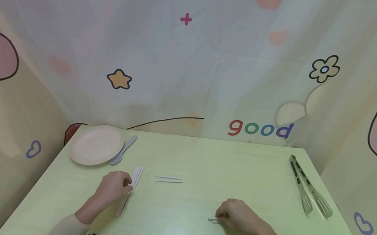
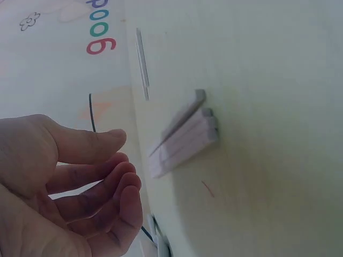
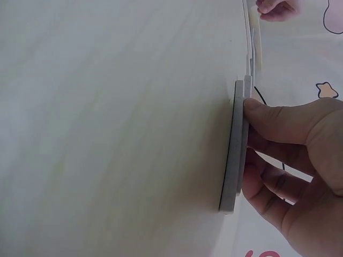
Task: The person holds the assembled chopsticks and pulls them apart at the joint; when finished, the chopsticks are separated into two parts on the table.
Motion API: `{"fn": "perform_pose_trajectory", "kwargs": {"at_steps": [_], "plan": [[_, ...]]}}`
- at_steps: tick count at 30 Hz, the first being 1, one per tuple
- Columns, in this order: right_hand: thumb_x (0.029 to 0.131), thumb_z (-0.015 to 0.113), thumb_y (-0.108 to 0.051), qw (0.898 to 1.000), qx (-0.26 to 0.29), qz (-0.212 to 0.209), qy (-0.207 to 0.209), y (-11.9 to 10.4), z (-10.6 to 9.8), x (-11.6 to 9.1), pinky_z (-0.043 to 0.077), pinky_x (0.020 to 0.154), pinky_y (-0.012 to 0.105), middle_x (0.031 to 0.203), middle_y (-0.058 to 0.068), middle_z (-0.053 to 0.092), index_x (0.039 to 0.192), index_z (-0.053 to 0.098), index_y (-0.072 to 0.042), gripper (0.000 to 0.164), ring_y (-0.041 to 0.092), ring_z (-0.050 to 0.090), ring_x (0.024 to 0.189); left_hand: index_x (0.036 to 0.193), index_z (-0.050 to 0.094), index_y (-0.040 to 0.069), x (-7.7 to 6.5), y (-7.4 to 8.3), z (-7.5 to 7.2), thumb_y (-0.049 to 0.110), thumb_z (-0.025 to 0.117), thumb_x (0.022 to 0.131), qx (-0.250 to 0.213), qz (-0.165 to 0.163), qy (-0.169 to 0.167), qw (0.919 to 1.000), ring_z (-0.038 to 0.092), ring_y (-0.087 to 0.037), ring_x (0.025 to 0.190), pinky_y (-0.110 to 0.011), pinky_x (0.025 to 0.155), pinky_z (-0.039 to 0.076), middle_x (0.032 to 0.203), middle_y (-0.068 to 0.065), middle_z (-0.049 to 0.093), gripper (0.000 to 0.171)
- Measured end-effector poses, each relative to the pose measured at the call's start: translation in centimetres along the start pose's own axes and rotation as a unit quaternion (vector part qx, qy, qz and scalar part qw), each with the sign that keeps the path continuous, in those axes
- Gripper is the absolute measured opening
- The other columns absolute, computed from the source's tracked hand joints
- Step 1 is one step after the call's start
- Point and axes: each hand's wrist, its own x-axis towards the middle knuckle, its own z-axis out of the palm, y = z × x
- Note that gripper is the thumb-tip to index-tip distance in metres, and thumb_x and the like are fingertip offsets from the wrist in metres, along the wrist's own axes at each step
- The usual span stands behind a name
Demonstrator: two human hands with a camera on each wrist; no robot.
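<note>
My left hand (image 1: pixel 113 186) is over a bundle of several pale, square-ended sticks (image 1: pixel 138 173) like chopsticks. In the left wrist view its loosely bent fingers (image 2: pixel 128 206) stand apart from the bundle (image 2: pixel 190 134), holding nothing. My right hand (image 1: pixel 239 216) is low at the table's right front, over two short white sticks (image 1: pixel 212 219) lying side by side. The right wrist view shows the thumb and fingertips pinching the farther stick (image 3: pixel 246 96), while the nearer stick (image 3: pixel 231 160) lies along it. Part of both sticks is hidden under the hand in the head view.
Two thin white sticks (image 1: pixel 169 177) lie in the middle of the pale green table (image 1: pixel 185 155). A white plate (image 1: pixel 97 145) stands at the back left beside a bluish spoon (image 1: pixel 124 150). Metal tongs (image 1: pixel 309 187) lie near the right edge. Printed cloth hangs behind and at both sides.
</note>
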Motion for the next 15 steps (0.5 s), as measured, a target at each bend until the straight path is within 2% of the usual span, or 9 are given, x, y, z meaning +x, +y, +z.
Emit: {"fn": "perform_pose_trajectory", "kwargs": {"at_steps": [7,15], "plan": [[0.082,0.075,-0.009,1.0,0.005,0.008,-0.014,0.0,0.0,-0.1,0.05,0.068,0.021,0.082,-0.012,0.07,0.084,0.076,-0.017,0.008,-0.003,0.056,0.076,0.084,0.071,0.003,-1.5,-1.2,0.1,0.003,0.072,0.08,-0.016,-0.032,-0.006,0.9994,0.057,-0.013,0.063,-0.029,0.056,0.046,0.073,-0.001,0.065,0.005],[0.083,0.075,-0.01,1.0,0.004,0.011,-0.015,0.1,0.0,-0.1,0.05,0.069,0.021,0.083,-0.013,0.069,0.084,0.076,-0.017,0.008,-0.003,0.057,0.077,0.083,0.07,0.003,-1.8,-1.6,0.6,0.003,0.073,0.078,-0.024,-0.037,-0.014,0.9989,0.056,-0.014,0.062,-0.029,0.055,0.046,0.071,-0.002,0.064,0.005]]}}
